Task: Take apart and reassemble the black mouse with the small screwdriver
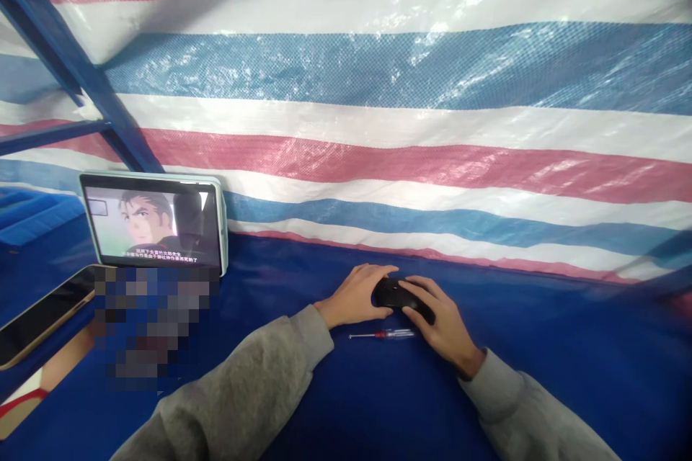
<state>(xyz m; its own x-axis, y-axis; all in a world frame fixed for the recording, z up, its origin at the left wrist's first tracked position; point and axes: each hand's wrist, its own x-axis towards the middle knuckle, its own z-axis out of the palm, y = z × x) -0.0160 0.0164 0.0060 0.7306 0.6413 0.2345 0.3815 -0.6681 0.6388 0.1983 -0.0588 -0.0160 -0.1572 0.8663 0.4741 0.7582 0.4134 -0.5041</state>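
A black computer mouse [398, 294] lies on the blue tabletop between my two hands. My left hand [360, 295] grips its left end, thumb on the near side and fingers on the far side. Around the right end, my right hand [439, 317] is closed, with its thumb and fingers on the mouse. Just in front of it lies a small screwdriver [393, 334] with a clear and red handle and a thin metal shaft pointing left. The handle's right end reaches close to my right hand. The underside of the mouse is hidden.
A tablet [156, 223] playing a cartoon stands at the left. A phone [48, 313] lies near it, beside a pixelated patch. Striped plastic sheeting [411, 72] hangs behind the blue table [378, 403], and a blue metal frame [102, 97] rises at the left.
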